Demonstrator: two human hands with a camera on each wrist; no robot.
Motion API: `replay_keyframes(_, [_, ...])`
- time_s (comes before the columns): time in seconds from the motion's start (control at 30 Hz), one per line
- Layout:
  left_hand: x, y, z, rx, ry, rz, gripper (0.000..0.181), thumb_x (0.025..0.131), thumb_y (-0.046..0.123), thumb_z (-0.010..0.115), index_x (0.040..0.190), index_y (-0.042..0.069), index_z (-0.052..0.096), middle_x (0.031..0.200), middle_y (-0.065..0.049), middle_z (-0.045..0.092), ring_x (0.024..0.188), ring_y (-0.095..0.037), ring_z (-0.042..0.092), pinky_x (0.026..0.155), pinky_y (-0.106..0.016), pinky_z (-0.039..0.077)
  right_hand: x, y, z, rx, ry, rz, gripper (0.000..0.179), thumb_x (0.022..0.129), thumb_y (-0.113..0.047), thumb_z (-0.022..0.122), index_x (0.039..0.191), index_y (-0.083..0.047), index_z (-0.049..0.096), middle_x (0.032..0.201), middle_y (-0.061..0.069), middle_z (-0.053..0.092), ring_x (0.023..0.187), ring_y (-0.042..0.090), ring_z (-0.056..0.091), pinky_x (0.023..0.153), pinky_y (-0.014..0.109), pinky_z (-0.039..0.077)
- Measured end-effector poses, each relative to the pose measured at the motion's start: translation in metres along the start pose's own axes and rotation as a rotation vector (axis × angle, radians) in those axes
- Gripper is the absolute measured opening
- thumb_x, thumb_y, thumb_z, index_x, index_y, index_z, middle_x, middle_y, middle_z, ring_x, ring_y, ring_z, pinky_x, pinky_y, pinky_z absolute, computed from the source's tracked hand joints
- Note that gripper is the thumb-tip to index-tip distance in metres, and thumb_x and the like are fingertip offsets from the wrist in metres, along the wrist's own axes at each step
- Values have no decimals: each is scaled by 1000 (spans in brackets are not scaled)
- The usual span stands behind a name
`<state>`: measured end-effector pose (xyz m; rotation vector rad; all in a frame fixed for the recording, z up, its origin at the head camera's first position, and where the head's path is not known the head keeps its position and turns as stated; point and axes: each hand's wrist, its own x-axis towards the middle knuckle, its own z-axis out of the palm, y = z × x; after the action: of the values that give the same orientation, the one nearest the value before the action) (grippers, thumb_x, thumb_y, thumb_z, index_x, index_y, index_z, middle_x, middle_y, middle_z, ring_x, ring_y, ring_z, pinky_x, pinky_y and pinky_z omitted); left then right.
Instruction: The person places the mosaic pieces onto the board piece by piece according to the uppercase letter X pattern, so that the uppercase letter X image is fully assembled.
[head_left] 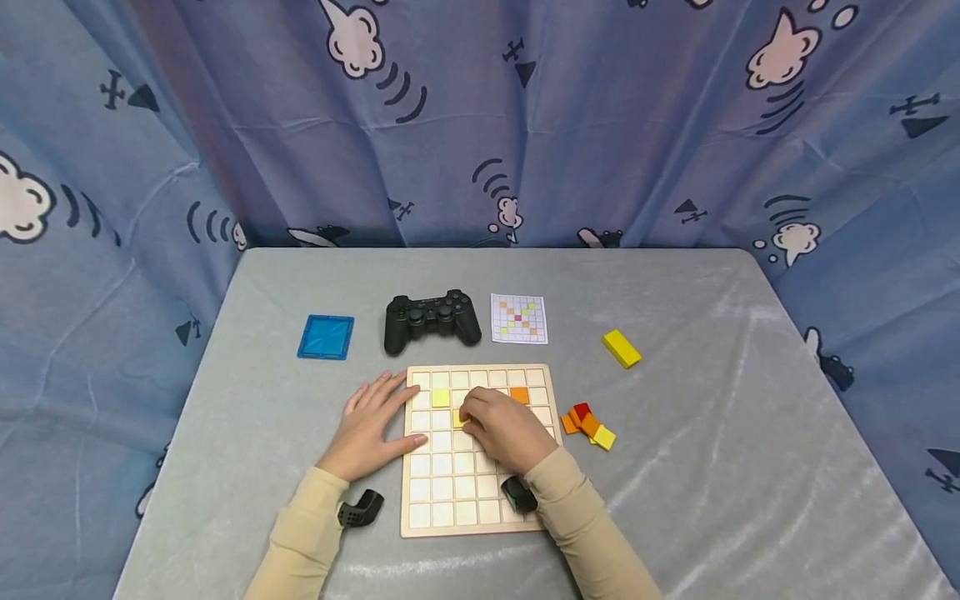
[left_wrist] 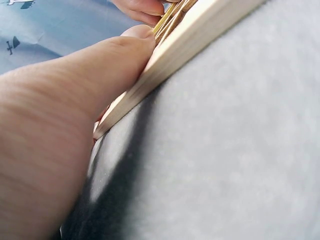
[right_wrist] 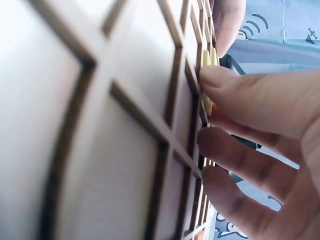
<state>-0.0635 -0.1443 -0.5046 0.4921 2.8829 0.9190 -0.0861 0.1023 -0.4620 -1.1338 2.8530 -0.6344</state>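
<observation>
A wooden grid board [head_left: 442, 489] lies on the table under both hands. My left hand [head_left: 363, 433] rests along its left side, fingers spread, with fingertips and thumb on the edge. Over the upper middle squares, my right hand [head_left: 510, 429] pinches a yellow tile [head_left: 456, 419] between thumb and fingers, right at the grid. The thumb's contact with that tile shows in the right wrist view. A light yellow tile [head_left: 440, 398] sits in a square up and to the left, and an orange tile [head_left: 519, 395] in one farther right. The right hand hides several squares.
Right of the board lies a small pile of red, orange and yellow tiles [head_left: 589, 424]. Beyond it is a yellow block [head_left: 622, 348]. Behind the board are a blue square tray [head_left: 326, 337], a black game controller [head_left: 431, 321] and a card with a coloured grid pattern [head_left: 519, 319].
</observation>
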Motion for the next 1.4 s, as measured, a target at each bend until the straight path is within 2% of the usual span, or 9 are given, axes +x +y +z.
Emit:
replay_keyframes(0.23, [0,0,-1,7,4,0,75,82,60,64,145,24,43,158,0,26,147,-24,15,117,-51,7,-6,3,-13,-9,-30,23,14,89,-17,69,102,-13,68,103,-3,62,92,12,62,82,28,54])
replay_keyframes(0.33, [0,0,-1,6,5,4,75,82,59,65,145,23,43,158,0,26,147,-25,15,117,-51,7,-20,12,-29,-10,22,56,16,88,-17,70,103,-12,67,104,-2,63,90,13,63,78,30,55])
replay_keyframes(0.43, [0,0,0,-6,3,5,75,82,58,65,145,23,44,157,0,26,147,-25,15,117,-51,6,-42,27,-45,-29,86,98,19,86,-14,72,103,-9,66,101,1,63,81,13,61,70,30,54])
replay_keyframes(0.57, [1,2,-1,-14,-4,4,75,83,57,66,145,23,43,158,-1,26,147,-26,14,117,-51,6,-79,48,-61,-48,94,224,26,82,-11,76,105,-6,65,99,4,64,78,14,60,67,32,52])
replay_keyframes(0.7, [0,2,-1,-7,-4,2,75,82,57,66,145,22,43,158,-2,26,147,-26,14,117,-51,6,-108,64,-68,-25,8,396,34,82,-12,76,113,-4,63,107,9,63,89,20,63,74,38,54])
replay_keyframes(0.83, [-1,2,-2,-11,3,4,76,82,57,66,145,21,44,157,-2,27,147,-26,15,117,-52,6,-126,73,-70,-16,-61,495,40,83,-14,75,118,-3,60,114,13,62,97,26,62,81,44,53])
replay_keyframes(1.03, [-1,1,0,-8,6,6,75,82,60,65,144,22,44,157,-2,27,147,-27,16,117,-52,8,-138,74,-64,-31,-57,539,35,83,-17,76,112,-4,63,109,11,62,94,24,61,81,45,53])
replay_keyframes(1.23, [-1,1,0,-7,11,5,76,82,60,65,145,23,44,157,-1,27,147,-26,16,117,-52,8,-138,74,-58,-67,-14,539,37,83,-22,76,113,-4,63,108,11,60,90,22,59,80,45,53])
replay_keyframes(1.4, [0,0,0,-9,9,5,76,82,60,64,145,23,44,157,0,27,147,-26,15,117,-52,7,-137,75,-55,-59,19,546,34,84,-17,75,112,-3,63,105,11,60,89,23,59,80,45,54])
